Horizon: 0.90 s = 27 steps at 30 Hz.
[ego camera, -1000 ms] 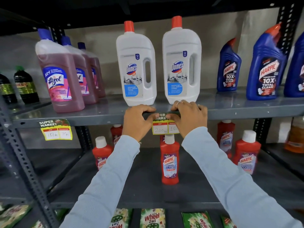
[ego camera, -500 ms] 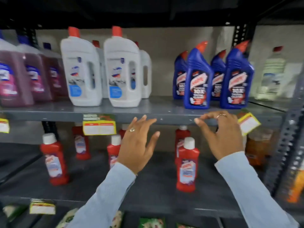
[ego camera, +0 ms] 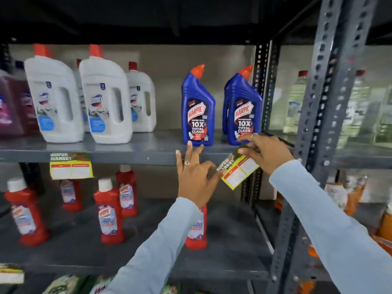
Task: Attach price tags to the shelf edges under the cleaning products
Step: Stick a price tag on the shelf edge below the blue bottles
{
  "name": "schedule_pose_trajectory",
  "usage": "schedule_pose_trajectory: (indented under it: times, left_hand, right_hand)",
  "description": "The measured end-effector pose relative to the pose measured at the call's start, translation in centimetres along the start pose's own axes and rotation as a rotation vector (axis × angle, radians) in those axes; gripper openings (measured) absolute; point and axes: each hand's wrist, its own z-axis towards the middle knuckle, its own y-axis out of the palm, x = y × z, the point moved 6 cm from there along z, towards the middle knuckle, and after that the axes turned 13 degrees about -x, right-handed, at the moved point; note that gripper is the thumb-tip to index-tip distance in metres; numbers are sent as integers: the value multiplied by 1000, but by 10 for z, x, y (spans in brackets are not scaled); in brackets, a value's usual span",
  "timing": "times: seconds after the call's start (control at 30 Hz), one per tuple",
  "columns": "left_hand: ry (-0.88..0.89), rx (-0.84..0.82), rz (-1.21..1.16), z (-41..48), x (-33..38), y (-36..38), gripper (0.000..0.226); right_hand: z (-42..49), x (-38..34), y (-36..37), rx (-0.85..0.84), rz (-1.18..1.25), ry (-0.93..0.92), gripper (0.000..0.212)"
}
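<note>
A yellow and green price tag (ego camera: 238, 169) hangs tilted in front of the grey shelf edge (ego camera: 131, 159), pinched at its top by my right hand (ego camera: 268, 152). My left hand (ego camera: 196, 179) is spread open just left of it, thumb tip touching the tag's left corner, fingers raised against the shelf edge. Two blue Harpic bottles (ego camera: 198, 109) stand on the shelf right above the hands. Another price tag (ego camera: 71, 166) is stuck on the edge under the white Domex bottles (ego camera: 106, 98).
Red Harpic bottles (ego camera: 109, 211) stand on the lower shelf (ego camera: 229, 247) behind my arms. A perforated grey upright (ego camera: 318, 132) rises close to the right of my right hand. Clear bottles (ego camera: 294, 102) stand in the neighbouring bay, and purple bottles (ego camera: 12, 107) at the far left.
Both hands left the tag under the Domex bottles and moved right. My right hand now holds a second tag under the blue Harpic bottles, and my left hand has reached its corner.
</note>
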Motion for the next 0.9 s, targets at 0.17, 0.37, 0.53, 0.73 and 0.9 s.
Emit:
schedule_pose_trajectory:
  times: [0.17, 0.37, 0.53, 0.73, 0.9]
  left_hand:
    - [-81, 37, -34, 7, 1, 4, 21]
    - [2, 2, -48, 0, 1, -3, 20]
    - [63, -42, 106, -3, 1, 3, 24]
    - [93, -71, 180, 11, -4, 7, 20]
    - [56, -135, 3, 29, -10, -4, 17]
  right_hand:
    - [11, -8, -2, -39, -54, 65, 10]
    - [-5, 7, 5, 32, 87, 1, 8]
    - [-29, 21, 34, 92, -383, -58, 14]
    - [-20, 33, 42, 118, -357, -139, 15]
    - [-5, 44, 27, -7, -67, -172, 13]
